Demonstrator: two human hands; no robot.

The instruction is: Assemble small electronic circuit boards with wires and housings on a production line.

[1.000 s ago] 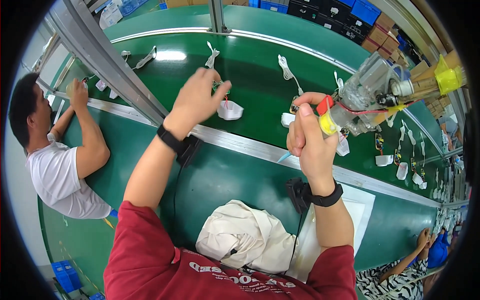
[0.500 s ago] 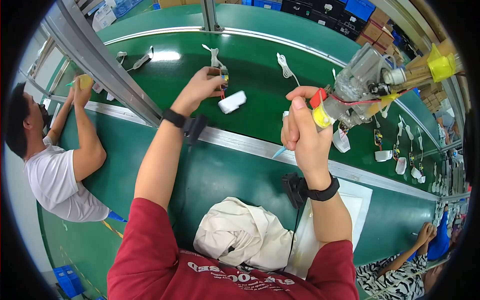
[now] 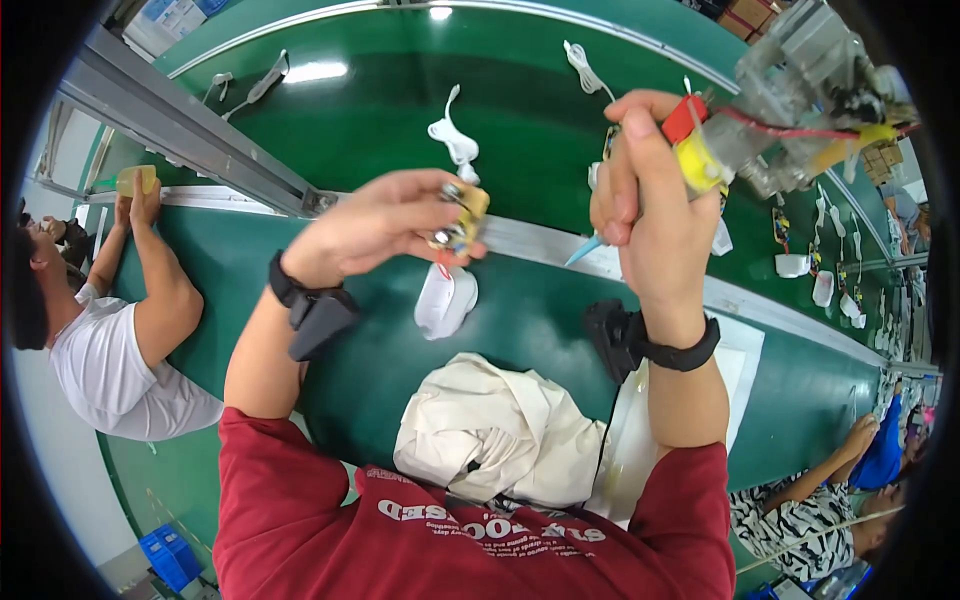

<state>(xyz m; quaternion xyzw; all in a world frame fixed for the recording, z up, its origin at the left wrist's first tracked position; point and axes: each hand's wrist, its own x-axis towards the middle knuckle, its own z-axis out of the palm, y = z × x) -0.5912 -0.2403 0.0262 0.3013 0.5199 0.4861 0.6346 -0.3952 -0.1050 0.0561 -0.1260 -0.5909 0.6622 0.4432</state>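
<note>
My left hand [image 3: 385, 225] is closed on a small circuit board [image 3: 465, 222], gripping its edges above the metal rail. From the board a white plastic housing [image 3: 445, 300] hangs on red wires over the near green bench. A bundled white cable [image 3: 456, 140] trails from its far side onto the belt. My right hand [image 3: 655, 205] is wrapped round a handheld dispenser [image 3: 710, 150] with a clear body, a red part and yellow tape. Its pale blue tapered nozzle [image 3: 583, 250] pokes out below my fingers, pointing down left, apart from the board.
A green belt [image 3: 370, 120] runs beyond the metal rail [image 3: 530, 240]. On it lie another white cable [image 3: 585, 70] and several boards with white housings at right. Near me are a cream cloth [image 3: 500, 425] and a metal post [image 3: 190, 120] at left. Co-workers sit on both sides.
My left hand has lifted the circuit board off the belt toward me, its housing now dangling over the bench and its cable drawn along. My right hand and dispenser have shifted slightly right.
</note>
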